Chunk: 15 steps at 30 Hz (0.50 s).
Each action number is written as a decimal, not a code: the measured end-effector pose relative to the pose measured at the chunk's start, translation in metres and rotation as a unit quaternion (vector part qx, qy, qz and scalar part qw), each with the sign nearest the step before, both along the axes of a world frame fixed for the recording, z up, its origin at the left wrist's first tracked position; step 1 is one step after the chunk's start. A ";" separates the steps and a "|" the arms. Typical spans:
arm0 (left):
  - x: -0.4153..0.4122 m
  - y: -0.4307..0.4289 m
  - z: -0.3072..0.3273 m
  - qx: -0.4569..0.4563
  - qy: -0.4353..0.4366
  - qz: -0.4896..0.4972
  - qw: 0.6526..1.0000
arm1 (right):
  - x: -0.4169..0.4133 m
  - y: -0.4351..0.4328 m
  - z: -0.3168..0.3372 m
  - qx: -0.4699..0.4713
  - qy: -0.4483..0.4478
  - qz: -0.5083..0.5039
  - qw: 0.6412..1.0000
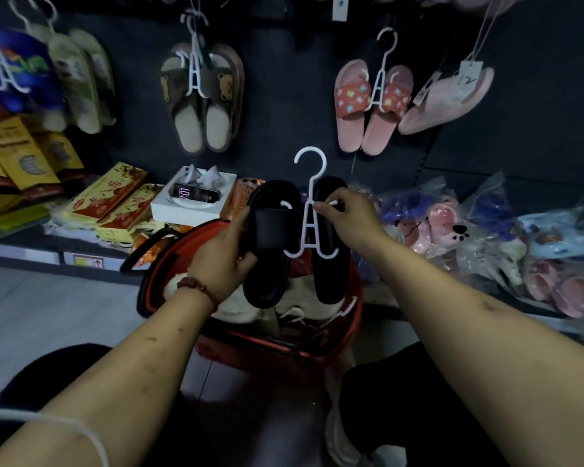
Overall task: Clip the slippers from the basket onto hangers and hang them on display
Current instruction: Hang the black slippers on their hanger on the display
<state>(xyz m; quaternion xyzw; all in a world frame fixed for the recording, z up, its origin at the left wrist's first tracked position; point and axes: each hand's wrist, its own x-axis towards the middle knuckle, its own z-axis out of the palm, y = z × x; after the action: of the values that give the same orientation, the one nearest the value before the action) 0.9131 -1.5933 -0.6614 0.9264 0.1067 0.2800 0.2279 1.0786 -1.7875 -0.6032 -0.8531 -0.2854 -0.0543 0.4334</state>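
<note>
Two black slippers sit side by side on a white plastic hanger [310, 210], held upright over the red basket [250, 342]. My left hand [225, 256] grips the left black slipper [270, 237] at its strap. My right hand [348, 215] pinches the hanger's right arm against the right black slipper [331, 264]. The hanger's hook points up, free of any rail. Inside the basket lie pale slippers [236, 305] and loose white hangers [294, 313], partly hidden by the black pair.
On the dark wall hang a brown bear pair [203, 96], a pink patterned pair [371, 106], a pale pink slipper [445, 99] and green ones [81, 79]. Yellow boxes [112, 200] and a white box [193, 200] fill the left shelf; bagged slippers [486, 230] lie right.
</note>
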 end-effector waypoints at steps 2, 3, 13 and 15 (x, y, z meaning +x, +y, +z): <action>-0.005 0.008 -0.003 0.000 0.000 0.020 1.000 | -0.003 0.011 -0.001 -0.004 -0.001 0.010 1.000; -0.007 0.012 -0.003 -0.002 -0.006 0.026 1.000 | -0.004 0.015 0.000 -0.004 -0.003 0.014 1.000; -0.033 0.038 -0.006 -0.010 -0.022 0.110 0.994 | -0.018 0.073 0.000 -0.005 0.000 0.088 0.996; -0.035 0.042 -0.007 -0.012 -0.025 0.114 0.993 | -0.018 0.080 0.002 -0.004 0.001 0.096 0.995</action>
<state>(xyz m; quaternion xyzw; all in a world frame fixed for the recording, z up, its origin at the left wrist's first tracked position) 0.8776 -1.5513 -0.6681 0.8981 0.2089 0.3263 0.2079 1.0608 -1.7074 -0.6016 -0.8233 -0.3656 -0.0102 0.4340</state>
